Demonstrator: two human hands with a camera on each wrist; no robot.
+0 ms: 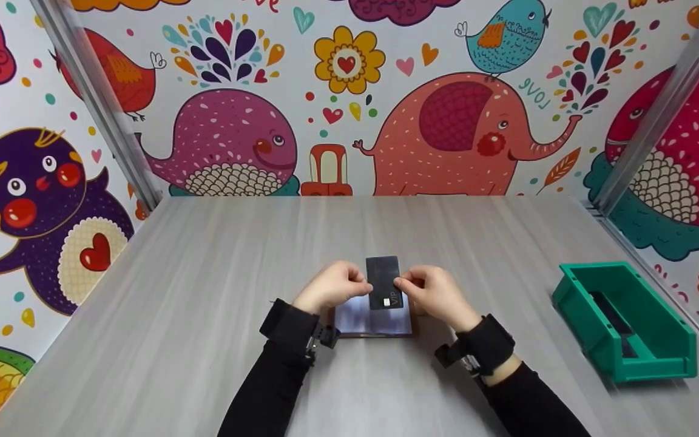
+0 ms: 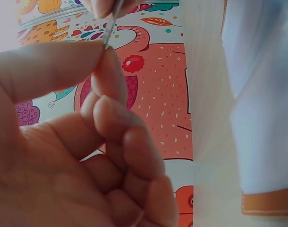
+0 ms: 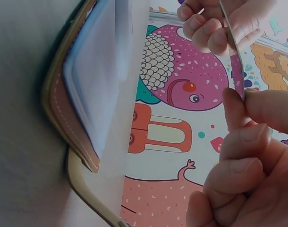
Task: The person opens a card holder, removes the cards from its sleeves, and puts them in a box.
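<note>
A black card point(image 1: 382, 276) marked "VIP", with a small chip near its lower edge, is held upright between both hands. My left hand point(image 1: 336, 285) pinches its left edge between thumb and index finger. At the card's right edge, my right hand point(image 1: 437, 292) pinches it the same way. Below them a card holder point(image 1: 358, 325) lies spread on the table, its clear plastic sleeves facing up. Its brown stitched leather border point(image 2: 269, 202) shows in the left wrist view. Seen from the right wrist, the card point(image 3: 236, 66) is nearly edge-on, and a strap-like band point(image 3: 89, 194) sticks out beside the holder.
A green plastic bin point(image 1: 659, 367) stands on the table at the right, with a dark flat item point(image 1: 610, 312) inside. The pale wood-grain table point(image 1: 173, 340) meets printed cartoon walls point(image 1: 337, 121) at the back and sides.
</note>
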